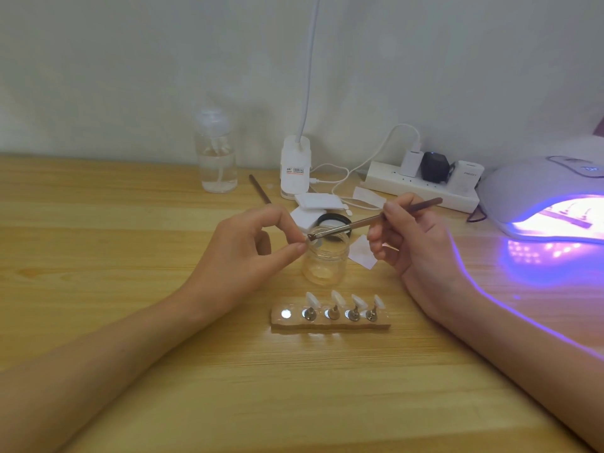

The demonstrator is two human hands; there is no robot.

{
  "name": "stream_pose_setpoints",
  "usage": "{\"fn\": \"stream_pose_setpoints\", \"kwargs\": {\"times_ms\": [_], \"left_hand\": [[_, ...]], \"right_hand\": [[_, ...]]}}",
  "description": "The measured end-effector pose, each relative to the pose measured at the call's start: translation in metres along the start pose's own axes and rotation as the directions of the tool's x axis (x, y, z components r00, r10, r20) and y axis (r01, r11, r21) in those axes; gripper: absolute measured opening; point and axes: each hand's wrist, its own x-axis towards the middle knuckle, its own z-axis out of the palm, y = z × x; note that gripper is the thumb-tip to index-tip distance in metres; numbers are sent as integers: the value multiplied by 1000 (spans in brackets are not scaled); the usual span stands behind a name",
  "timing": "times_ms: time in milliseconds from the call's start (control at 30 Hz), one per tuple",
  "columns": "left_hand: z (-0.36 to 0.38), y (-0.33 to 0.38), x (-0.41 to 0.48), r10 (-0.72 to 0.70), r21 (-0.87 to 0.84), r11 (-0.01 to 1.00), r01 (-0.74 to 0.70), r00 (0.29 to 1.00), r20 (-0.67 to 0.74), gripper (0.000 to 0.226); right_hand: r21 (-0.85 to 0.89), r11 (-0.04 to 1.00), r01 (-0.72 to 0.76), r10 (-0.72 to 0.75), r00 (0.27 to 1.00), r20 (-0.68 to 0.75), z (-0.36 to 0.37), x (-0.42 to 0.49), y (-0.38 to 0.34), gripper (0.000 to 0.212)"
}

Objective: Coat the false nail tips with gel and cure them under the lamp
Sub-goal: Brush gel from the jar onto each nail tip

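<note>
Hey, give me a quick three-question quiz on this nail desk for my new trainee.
1. True or false: the curing lamp is switched off.
2. How many nail tips stand on the wooden holder?
3. The right hand holds: A a brush, B tweezers, C a bottle.
Key: 1 false, the lamp glows purple; 2 four; 3 A.

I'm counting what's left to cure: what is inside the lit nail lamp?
Inside the nail lamp, in purple light, lies a long holder bar with small upright stands. The dome covers the rest, and glare hides whether nail tips sit on them.
</note>
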Motion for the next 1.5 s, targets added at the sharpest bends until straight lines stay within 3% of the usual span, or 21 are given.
{"fn": "stream_pose_setpoints", "kwargs": {"times_ms": [133,333,500,667,833,1000,1200,1400,1500], "left_hand": [[-1,-2,0,26,12,1000,-26,1000,2,15],[-2,-4,-1,70,97,993,-68,997,-19,18],[0,-3,-1,91,54,994,-90,996,-9,16],[0,-3,-1,104,57,993,-104,995,-5,17],[-1,-4,-1,128,94,987,-127,992,-7,18],[0,-4,-1,136,120,984,-133,991,-16,19],[0,-3,-1,127,112,986,-124,992,-20,15],[0,-4,-1,125,107,987,-122,992,-24,16],[0,-5,-1,126,103,987,-123,992,-19,16]], "right_hand": [[2,1000,0,0,996,-84,-3,1,2,11],[8,1000,29,-29,1000,3,0,0,-1,16],[2,1000,24,-23,997,-69,-3,0,1,12],[7,999,52,-52,998,18,0,0,0,15],[-8,1000,13,-14,996,-90,-3,2,1,13],[13,1000,23,-23,1000,1,3,2,0,17],[-25,1000,-5,2,992,-123,2,5,3,15],[26,999,24,-24,1000,-13,5,3,1,15],[-18,1000,4,-6,997,-79,4,3,2,14]]}}
